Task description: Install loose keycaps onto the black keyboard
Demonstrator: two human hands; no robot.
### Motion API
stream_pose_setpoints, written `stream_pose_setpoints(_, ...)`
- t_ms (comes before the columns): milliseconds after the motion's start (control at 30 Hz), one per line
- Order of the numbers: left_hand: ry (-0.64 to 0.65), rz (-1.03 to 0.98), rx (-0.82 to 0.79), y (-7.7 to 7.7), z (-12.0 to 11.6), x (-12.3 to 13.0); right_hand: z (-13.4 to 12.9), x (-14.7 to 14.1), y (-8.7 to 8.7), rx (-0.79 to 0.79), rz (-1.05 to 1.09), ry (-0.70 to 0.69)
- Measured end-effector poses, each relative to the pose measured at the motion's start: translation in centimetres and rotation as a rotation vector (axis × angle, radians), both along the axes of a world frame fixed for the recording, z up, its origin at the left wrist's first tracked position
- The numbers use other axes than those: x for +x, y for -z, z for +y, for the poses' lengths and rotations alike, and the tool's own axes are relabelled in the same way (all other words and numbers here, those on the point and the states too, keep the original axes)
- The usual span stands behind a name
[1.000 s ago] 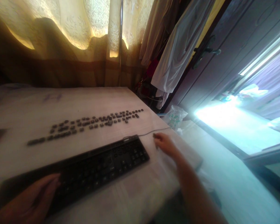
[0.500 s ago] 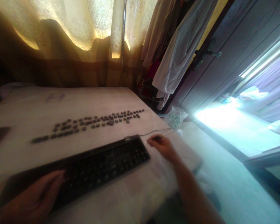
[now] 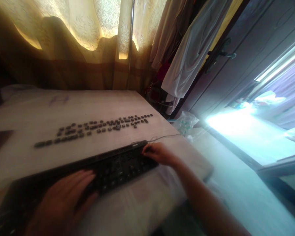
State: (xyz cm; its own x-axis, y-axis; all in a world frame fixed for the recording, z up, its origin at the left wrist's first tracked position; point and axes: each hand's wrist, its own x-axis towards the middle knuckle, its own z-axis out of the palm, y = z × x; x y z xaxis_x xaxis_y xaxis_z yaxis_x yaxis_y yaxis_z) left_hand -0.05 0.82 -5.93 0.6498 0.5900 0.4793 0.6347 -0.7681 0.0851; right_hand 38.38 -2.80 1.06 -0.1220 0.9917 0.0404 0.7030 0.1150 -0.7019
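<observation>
While the fingers of the right hand [image 3: 157, 153] are curling over the far right corner of the keyboard [image 3: 118, 165], the left hand [image 3: 66, 196] is lying flat and spread on its middle, having slid rightward since half a second ago. One keyboard is lying along the near edge of the table [image 3: 93, 105]. Loose keycaps [image 3: 98, 127], too many to count, are lying in rows beyond it. One cable [image 3: 162, 137] is trailing right.

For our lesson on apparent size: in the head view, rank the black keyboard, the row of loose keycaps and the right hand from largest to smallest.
1. black keyboard
2. row of loose keycaps, though it lies farther away
3. right hand
</observation>
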Motion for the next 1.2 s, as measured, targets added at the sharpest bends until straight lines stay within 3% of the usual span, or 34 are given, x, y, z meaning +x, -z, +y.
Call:
stream_pose_setpoints(67,0.053,0.078,0.107,-1.3,-0.7,2.5,-0.1,-0.2,0.1,0.042,-0.054,-0.017)
stream_pose_setpoints(133,0.047,0.137,0.148,-1.6,-0.9,3.8,-0.3,-0.3,0.9,0.12,-0.073,-0.037)
stream_pose_setpoints(400,-0.038,0.198,0.043,-0.5,-0.8,4.0,-1.4,-0.7,5.3,0.405,0.036,0.089)
stream_pose_setpoints(600,-0.051,0.207,-0.004,-0.9,-0.9,4.1,-1.5,-1.5,4.6,0.399,0.191,0.226)
stream_pose_setpoints(767,-0.045,0.202,0.057,-0.6,-0.7,4.0,-1.2,1.4,4.2,0.474,0.169,0.434)
stream_pose_setpoints(867,-0.022,0.171,0.099,-0.3,-0.6,3.9,-1.2,3.8,4.5,0.421,0.081,0.508)
stream_pose_setpoints(967,-0.01,0.139,0.13,0.2,-0.4,3.7,-1.4,5.1,5.0,0.285,0.086,0.414)
stream_pose_setpoints(1067,-0.018,0.116,0.119,0.6,-0.4,3.5,-1.6,5.1,5.1,0.194,0.23,0.391)
stream_pose_setpoints(1200,-0.019,0.122,0.111,1.0,-0.4,3.4,-1.6,4.8,4.3,0.12,0.413,0.511)
